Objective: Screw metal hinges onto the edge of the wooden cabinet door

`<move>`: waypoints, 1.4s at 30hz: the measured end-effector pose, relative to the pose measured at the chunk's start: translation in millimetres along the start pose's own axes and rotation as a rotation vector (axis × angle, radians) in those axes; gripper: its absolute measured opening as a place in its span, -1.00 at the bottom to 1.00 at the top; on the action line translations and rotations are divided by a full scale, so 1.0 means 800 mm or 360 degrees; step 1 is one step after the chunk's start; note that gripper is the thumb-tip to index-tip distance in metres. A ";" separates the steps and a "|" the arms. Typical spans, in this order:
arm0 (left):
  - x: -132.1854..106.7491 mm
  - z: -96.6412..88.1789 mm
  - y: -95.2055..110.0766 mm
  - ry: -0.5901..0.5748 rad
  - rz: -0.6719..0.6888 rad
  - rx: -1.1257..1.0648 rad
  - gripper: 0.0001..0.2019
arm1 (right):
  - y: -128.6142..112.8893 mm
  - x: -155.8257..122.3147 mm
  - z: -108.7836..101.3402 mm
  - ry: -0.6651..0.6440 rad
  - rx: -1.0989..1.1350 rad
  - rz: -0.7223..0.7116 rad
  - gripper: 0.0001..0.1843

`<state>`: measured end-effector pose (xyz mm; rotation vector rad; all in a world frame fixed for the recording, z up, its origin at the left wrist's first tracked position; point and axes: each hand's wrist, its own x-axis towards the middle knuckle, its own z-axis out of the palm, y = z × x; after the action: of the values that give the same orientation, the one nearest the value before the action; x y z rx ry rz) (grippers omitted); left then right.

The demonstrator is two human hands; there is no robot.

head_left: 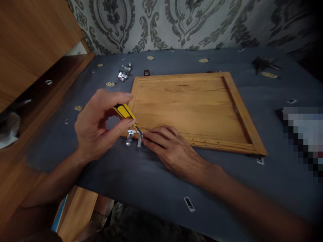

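My left hand (94, 124) holds a small yellow-and-black screwdriver (124, 111) between thumb and fingers, its shaft slanting down to the right. The screwdriver's tip meets a silver metal hinge (130, 132) at the near left edge of a framed wooden door panel (181, 107). Two curved arms of the hinge stick out past that edge. My right hand (171, 148) rests over the panel's near edge, its fingertips closed against the right end of the hinge. Whatever lies beneath those fingertips is hidden.
Several loose silver hinges (124, 72) lie behind the panel on the blue patterned cloth (156, 188), near a small black box (146, 72). Dark pliers-like tools (266, 64) sit at the back right. Wooden furniture (37, 43) stands on the left; a patterned curtain (161, 25) hangs behind.
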<state>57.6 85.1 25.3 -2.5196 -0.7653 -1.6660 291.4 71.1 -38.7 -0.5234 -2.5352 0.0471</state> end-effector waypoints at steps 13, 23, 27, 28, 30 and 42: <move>-0.004 -0.003 0.010 -0.0155 -0.0319 -0.0022 -0.58 | 0.001 -0.001 0.001 0.0053 -0.0018 -0.0028 -0.68; 0.003 0.002 0.016 0.0173 -0.0307 -0.0063 -0.56 | 0.000 0.000 -0.001 -0.0013 0.0023 0.0001 -0.67; 0.002 0.003 0.019 0.0079 -0.0374 -0.0049 -0.57 | 0.001 0.000 0.000 -0.0016 0.0046 0.0013 -0.66; 0.001 0.004 0.019 0.0079 -0.0389 -0.0038 -0.57 | 0.001 0.000 0.000 -0.0008 0.0047 0.0013 -0.66; 0.000 0.004 0.019 0.0075 -0.0377 -0.0020 -0.58 | 0.001 0.000 0.000 0.0009 0.0044 0.0004 -0.67; -0.001 0.004 0.018 0.0028 -0.0332 0.0040 -0.54 | 0.001 -0.001 0.002 0.0015 0.0029 -0.0008 -0.65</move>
<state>66.0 73.1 27.0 -2.4786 -1.0733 -1.7207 291.7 71.8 -40.8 -0.5089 -2.5242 0.0660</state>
